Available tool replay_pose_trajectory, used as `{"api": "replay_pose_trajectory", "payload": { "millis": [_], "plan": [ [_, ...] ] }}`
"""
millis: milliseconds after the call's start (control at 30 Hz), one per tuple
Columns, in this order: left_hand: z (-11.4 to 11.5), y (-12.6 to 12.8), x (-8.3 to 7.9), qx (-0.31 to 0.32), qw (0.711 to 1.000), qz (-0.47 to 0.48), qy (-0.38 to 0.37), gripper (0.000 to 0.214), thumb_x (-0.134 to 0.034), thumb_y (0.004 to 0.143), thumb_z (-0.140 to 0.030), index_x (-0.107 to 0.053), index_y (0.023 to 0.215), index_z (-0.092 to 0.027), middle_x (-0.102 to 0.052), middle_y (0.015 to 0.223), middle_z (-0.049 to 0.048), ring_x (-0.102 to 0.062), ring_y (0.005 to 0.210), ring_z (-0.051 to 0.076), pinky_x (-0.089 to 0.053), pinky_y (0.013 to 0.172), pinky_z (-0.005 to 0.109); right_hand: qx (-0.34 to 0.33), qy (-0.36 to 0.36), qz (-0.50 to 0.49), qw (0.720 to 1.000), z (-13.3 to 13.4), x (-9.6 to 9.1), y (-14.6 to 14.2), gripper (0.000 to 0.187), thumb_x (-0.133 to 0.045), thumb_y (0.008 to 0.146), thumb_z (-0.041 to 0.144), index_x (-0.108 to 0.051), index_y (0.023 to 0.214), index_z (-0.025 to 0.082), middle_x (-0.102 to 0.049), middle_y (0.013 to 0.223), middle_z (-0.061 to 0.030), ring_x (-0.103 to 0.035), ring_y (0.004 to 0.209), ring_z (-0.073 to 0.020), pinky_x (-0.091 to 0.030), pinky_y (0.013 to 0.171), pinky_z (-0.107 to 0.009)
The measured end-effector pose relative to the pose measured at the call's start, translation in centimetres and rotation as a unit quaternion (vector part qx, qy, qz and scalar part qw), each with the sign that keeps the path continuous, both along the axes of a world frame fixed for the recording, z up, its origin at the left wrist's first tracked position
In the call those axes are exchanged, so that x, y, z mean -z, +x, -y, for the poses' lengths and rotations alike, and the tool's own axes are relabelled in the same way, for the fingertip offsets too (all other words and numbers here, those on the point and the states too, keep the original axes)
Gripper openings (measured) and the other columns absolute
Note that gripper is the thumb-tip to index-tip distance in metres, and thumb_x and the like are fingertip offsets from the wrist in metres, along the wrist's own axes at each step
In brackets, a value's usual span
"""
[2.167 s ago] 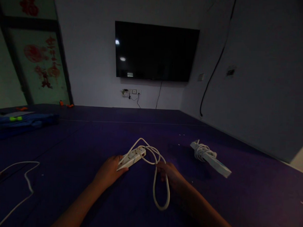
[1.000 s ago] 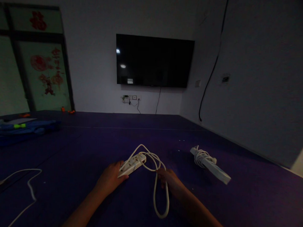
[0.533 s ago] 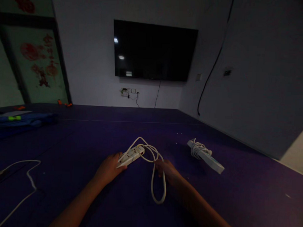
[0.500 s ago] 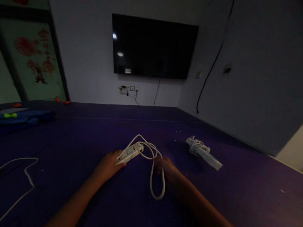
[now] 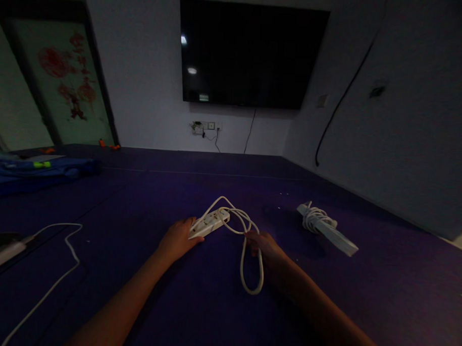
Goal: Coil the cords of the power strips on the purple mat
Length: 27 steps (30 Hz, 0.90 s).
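A white power strip [image 5: 210,223] lies on the dark purple floor mat [image 5: 196,303] in front of me. My left hand [image 5: 177,239] rests on its near end, fingers curled over it. Its white cable [image 5: 246,264] loops out from the far end and down toward me. My right hand [image 5: 264,245] is closed on the cable where the loops cross, just right of the strip.
A second power strip [image 5: 329,232] with its cord wound round it lies to the right. Another white cable [image 5: 56,273] trails at the left. Blue fabric [image 5: 34,168] sits far left. A wall TV [image 5: 250,55] and wall sockets [image 5: 206,126] face me.
Both hands stay on the strip and its cable. Only the camera view has shifted, tilting slightly down and toward the left.
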State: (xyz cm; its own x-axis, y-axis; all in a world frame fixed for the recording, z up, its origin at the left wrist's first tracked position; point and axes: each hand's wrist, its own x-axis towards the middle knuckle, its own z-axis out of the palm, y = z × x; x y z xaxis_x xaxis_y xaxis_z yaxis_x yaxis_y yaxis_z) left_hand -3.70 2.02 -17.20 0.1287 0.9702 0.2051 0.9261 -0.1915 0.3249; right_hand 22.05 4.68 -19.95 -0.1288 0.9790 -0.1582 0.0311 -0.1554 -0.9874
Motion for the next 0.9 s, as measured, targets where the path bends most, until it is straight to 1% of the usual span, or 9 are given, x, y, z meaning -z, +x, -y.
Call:
{"api": "replay_pose_trajectory", "payload": {
  "millis": [133,200,300,400,500,567,667,800,900],
  "plan": [
    [-0.1,-0.1,0.2,-0.004,1.000,0.006,0.007,0.058,-0.063,0.073,-0.043,-0.050,0.123,-0.017,-0.062,0.119,0.0125,-0.060,0.105,0.026,-0.043,0.086,0.030,0.023,-0.008,-0.002,1.000,0.0,0.0,-0.2,0.021,-0.054,0.074,0.021,-0.054,0.054,0.014,-0.048,0.042,0.0028,-0.038,0.032,-0.0046,-0.032,0.033,-0.016],
    [0.0,-0.1,0.3,0.002,1.000,0.012,0.015,0.055,-0.059,0.076,-0.045,-0.051,0.122,-0.017,-0.061,0.120,0.0128,-0.059,0.106,0.025,-0.042,0.088,0.030,0.028,-0.009,-0.007,1.000,0.1,0.0,-0.4,0.020,-0.053,0.074,0.021,-0.055,0.056,0.014,-0.052,0.045,0.0013,-0.039,0.032,-0.0046,-0.032,0.033,-0.016],
    [0.0,-0.1,0.2,0.017,0.999,0.021,0.031,0.047,-0.046,0.085,-0.046,-0.054,0.118,-0.014,-0.061,0.119,0.0140,-0.059,0.106,0.024,-0.042,0.088,0.030,0.030,-0.008,-0.014,0.999,0.3,0.1,-0.5,0.018,-0.053,0.075,0.023,-0.057,0.060,0.013,-0.057,0.049,-0.0004,-0.039,0.032,-0.0044,-0.033,0.033,-0.016],
    [0.2,-0.1,0.0,0.031,0.998,0.021,0.044,0.042,-0.031,0.092,-0.040,-0.058,0.113,-0.015,-0.064,0.115,0.0127,-0.060,0.103,0.022,-0.042,0.087,0.029,0.032,-0.011,-0.018,0.999,0.4,0.1,-0.6,0.015,-0.054,0.074,0.023,-0.058,0.064,0.014,-0.057,0.049,-0.0001,-0.040,0.033,-0.0049,-0.036,0.034,-0.016],
    [0.4,-0.2,-0.3,0.027,0.998,0.009,0.059,0.040,-0.026,0.094,-0.034,-0.059,0.109,-0.017,-0.066,0.109,0.0116,-0.061,0.099,0.020,-0.043,0.083,0.027,0.036,-0.014,-0.014,0.999,0.5,0.2,-0.7,0.012,-0.053,0.074,0.021,-0.058,0.066,0.014,-0.057,0.049,0.0005,-0.041,0.034,-0.0051,-0.038,0.035,-0.016],
    [0.5,-0.2,-0.6,0.008,0.997,-0.002,0.074,0.039,-0.026,0.094,-0.033,-0.060,0.106,-0.017,-0.066,0.106,0.0115,-0.062,0.096,0.019,-0.043,0.080,0.026,0.033,-0.013,-0.007,0.999,0.5,0.2,-0.7,0.009,-0.054,0.072,0.018,-0.058,0.066,0.014,-0.058,0.051,0.0001,-0.040,0.034,-0.0046,-0.037,0.034,-0.015],
    [0.7,-0.4,-1.1,-0.035,0.995,-0.025,0.095,0.038,-0.026,0.095,-0.033,-0.059,0.102,-0.017,-0.068,0.099,0.0110,-0.063,0.091,0.020,-0.043,0.078,0.028,0.006,-0.011,0.004,1.000,0.5,0.0,-0.6,0.004,-0.056,0.069,0.014,-0.059,0.068,0.013,-0.060,0.053,-0.0003,-0.039,0.033,-0.0036,-0.035,0.033,-0.014],
    [0.9,-0.9,-2.0,-0.109,0.984,-0.063,0.127,0.034,-0.029,0.094,-0.033,-0.058,0.104,-0.018,-0.069,0.091,0.0102,-0.064,0.086,0.022,-0.043,0.073,0.030,-0.057,-0.001,0.032,0.998,0.3,-0.4,0.0,0.007,-0.059,0.068,0.017,-0.061,0.072,0.012,-0.060,0.053,0.0005,-0.040,0.033,-0.0033,-0.033,0.031,-0.014],
    [1.1,-1.5,-2.6,-0.158,0.969,-0.087,0.170,0.035,-0.030,0.094,-0.034,-0.058,0.106,-0.017,-0.068,0.086,0.0116,-0.064,0.082,0.025,-0.042,0.071,0.033,-0.111,0.000,0.058,0.992,0.3,-0.8,0.6,0.009,-0.061,0.067,0.019,-0.062,0.072,0.012,-0.058,0.052,0.0021,-0.040,0.032,-0.0031,-0.033,0.030,-0.013]
  ]
}}
